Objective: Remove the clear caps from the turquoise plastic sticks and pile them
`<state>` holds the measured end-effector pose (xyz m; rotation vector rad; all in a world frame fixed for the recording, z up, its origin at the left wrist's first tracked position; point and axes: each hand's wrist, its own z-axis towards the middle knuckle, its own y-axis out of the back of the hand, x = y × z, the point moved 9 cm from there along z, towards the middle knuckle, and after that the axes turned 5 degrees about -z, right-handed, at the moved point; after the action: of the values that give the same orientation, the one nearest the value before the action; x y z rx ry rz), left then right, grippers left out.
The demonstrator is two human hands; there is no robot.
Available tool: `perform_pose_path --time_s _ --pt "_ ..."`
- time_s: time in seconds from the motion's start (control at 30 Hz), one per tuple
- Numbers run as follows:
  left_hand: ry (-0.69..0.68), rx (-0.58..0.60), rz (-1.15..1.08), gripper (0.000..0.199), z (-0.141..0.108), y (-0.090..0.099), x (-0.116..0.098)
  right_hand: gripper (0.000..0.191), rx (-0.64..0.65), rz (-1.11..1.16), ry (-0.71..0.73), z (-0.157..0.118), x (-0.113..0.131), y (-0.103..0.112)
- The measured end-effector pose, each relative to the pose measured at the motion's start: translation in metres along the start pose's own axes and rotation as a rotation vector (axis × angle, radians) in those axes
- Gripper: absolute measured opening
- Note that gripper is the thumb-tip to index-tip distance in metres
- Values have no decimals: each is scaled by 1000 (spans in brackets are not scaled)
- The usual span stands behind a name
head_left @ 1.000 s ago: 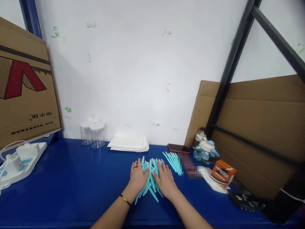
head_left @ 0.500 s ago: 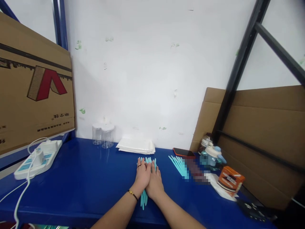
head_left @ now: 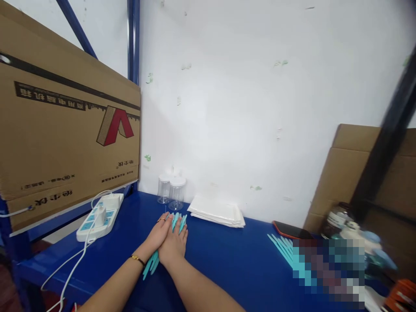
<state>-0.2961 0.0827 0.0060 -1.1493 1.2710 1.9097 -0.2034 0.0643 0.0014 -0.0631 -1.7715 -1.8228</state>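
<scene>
My left hand (head_left: 159, 233) and my right hand (head_left: 173, 248) lie side by side, touching, on a bundle of thin turquoise sticks (head_left: 151, 263) on the blue table. Fingers of both hands are stretched out and lie flat over the bundle. Stick ends poke out past the fingertips and again below the palms near the left wrist. The middle of the bundle is hidden under the hands. More turquoise sticks (head_left: 282, 249) lie fanned out to the right, partly covered by a blurred patch.
Clear jars with white lids (head_left: 177, 195) and a white stack of flat packets (head_left: 216, 211) stand by the wall. A power strip (head_left: 102, 219) with cables lies left, beside a cardboard box (head_left: 71, 130). At right are a phone (head_left: 290, 230), a dark bottle (head_left: 337, 219) and an orange box (head_left: 401, 297).
The view has turned left, so the scene sits further right. Both hands and the bundle of sticks under them have moved left across the table, and the bundle now slants more.
</scene>
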Motion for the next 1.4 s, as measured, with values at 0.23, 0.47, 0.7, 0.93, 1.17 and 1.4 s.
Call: perform_pose_path --time_s 0.23,0.47,0.7,0.93,1.17,1.4 --pt "3 -29 -13 59 30 44 18 58 63 104 43 25 37 -14" --pt "-9 7 -33 61 26 47 6 68 95 274 83 10 -10 33" --pt "62 -100 33 49 30 60 13 64 -269 -256 -265 -57 -249 191" --pt "59 -118 82 56 29 68 14 55 -33 -509 -657 -83 -386 203" --pt "-54 -321 190 52 6 90 -50 46 10 -445 -609 -60 -375 181" --pt "-36 193 -423 46 -65 -84 -140 41 39 -287 -535 -63 -362 169"
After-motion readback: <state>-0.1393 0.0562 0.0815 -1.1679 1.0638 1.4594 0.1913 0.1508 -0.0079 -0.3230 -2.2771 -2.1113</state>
